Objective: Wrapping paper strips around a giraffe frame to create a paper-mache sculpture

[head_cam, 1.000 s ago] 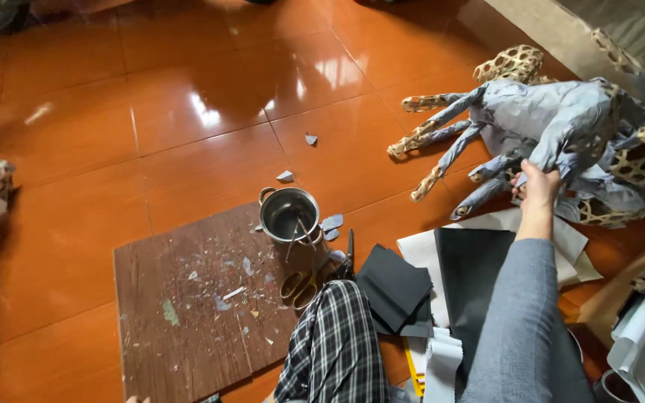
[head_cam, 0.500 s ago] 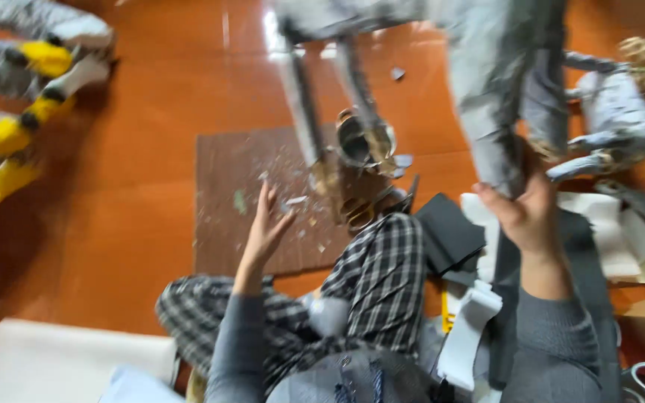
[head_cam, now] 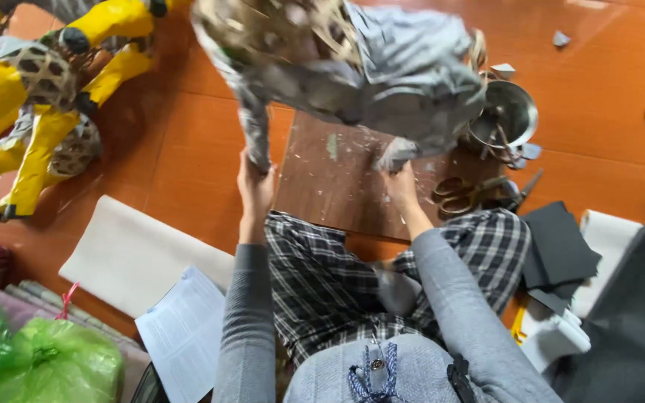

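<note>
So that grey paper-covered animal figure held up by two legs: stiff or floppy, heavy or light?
The grey animal figure probably handles stiffly: it keeps its shape while the left hand and right hand each grip only a leg. It is likely light for its size, since woven lattice shows under the paper skin. That skin looks wrinkled and thin, so possibly easy to dent.

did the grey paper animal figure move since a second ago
Yes. The grey paper figure lay on the floor right of the metal pot; now the left hand and right hand hold it over the brown board, left of the pot.
</note>
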